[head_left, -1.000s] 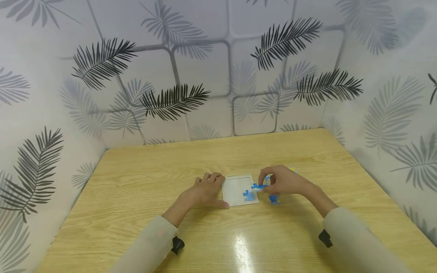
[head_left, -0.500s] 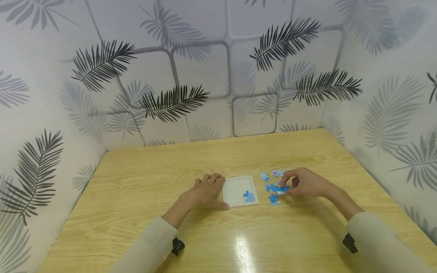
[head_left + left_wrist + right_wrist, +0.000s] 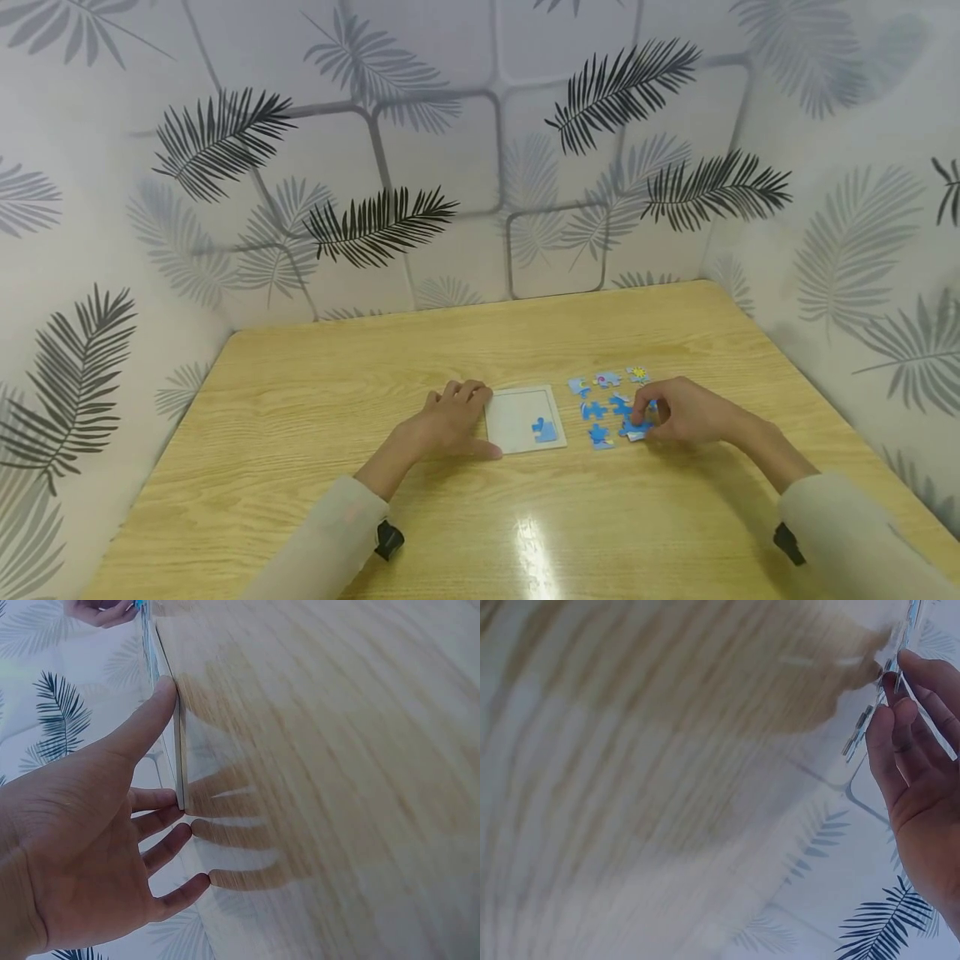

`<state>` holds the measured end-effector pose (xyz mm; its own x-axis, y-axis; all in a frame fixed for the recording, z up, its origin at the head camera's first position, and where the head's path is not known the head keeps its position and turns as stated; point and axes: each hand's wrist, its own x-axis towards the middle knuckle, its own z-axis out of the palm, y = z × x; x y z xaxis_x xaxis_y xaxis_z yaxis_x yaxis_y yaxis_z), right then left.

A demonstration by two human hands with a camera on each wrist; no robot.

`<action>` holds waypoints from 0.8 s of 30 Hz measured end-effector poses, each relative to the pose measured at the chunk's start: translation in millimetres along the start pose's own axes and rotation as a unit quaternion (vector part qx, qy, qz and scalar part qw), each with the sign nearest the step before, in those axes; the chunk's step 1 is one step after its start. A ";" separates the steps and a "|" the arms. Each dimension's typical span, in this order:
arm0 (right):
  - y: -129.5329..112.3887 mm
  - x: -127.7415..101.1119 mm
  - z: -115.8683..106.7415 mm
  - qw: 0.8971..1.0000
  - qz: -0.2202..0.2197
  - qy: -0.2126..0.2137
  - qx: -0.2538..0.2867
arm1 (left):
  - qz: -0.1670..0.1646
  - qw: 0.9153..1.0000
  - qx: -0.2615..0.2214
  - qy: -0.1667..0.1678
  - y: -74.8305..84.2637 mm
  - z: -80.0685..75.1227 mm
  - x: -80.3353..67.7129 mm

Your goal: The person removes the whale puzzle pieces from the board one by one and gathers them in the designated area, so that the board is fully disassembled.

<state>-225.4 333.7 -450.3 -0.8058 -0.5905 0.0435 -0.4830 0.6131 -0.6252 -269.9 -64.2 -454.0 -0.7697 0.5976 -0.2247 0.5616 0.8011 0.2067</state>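
Fingers on unlettered puzzle piece

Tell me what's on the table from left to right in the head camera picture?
Left hand → white puzzle tray → blue piece in the tray → loose blue puzzle pieces → right hand.

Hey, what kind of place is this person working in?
Probably a small tabletop booth set up for recording, not a lived-in room: a wooden table closed in on three sides by leaf-print panels, with only a puzzle tray and loose pieces on it.
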 end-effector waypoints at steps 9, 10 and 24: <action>2.1 -0.4 5.5 1.000 -0.025 0.014 -0.013 | -0.001 1.000 0.001 -0.007 6.1 -8.4 -7.1; 2.4 -0.4 6.3 0.999 -0.029 0.016 -0.013 | -0.001 1.000 0.002 -0.006 6.2 -8.5 -7.3; -2.7 -0.4 9.8 1.000 -0.013 0.015 -0.024 | 0.005 1.000 0.005 -0.001 6.3 -9.1 -8.3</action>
<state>-220.4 327.2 -456.2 -0.8027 -0.5906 0.0834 -0.5188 0.6223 -0.5861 -262.8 -64.4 -442.2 -0.7637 0.6052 -0.2247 0.5716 0.7957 0.2002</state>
